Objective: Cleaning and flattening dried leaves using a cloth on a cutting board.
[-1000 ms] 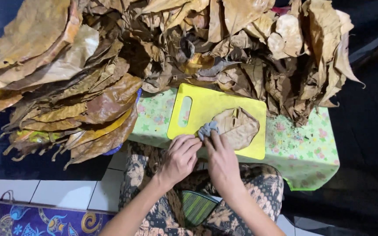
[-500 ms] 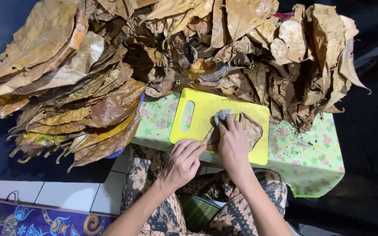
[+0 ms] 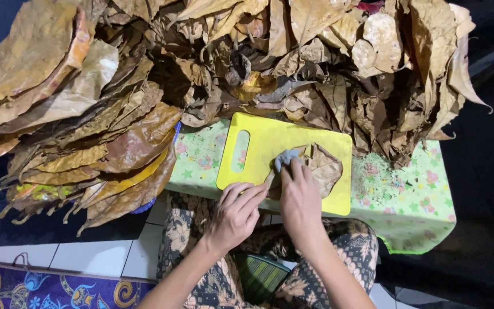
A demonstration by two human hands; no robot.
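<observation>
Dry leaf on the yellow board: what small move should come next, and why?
Probably draw the grey cloth further across the dry leaf. The right hand presses the cloth on the leaf's left part, the left hand rests at the edge of the yellow board, and the leaf's right part lies uncovered.

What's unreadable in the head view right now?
- Grey wad: too small to tell its material; right hand covers part.
- Leaf on the yellow board: near half hidden by both hands; left hand covers its edge.
- Dry leaf pile: cut off by top and left edges.
</observation>
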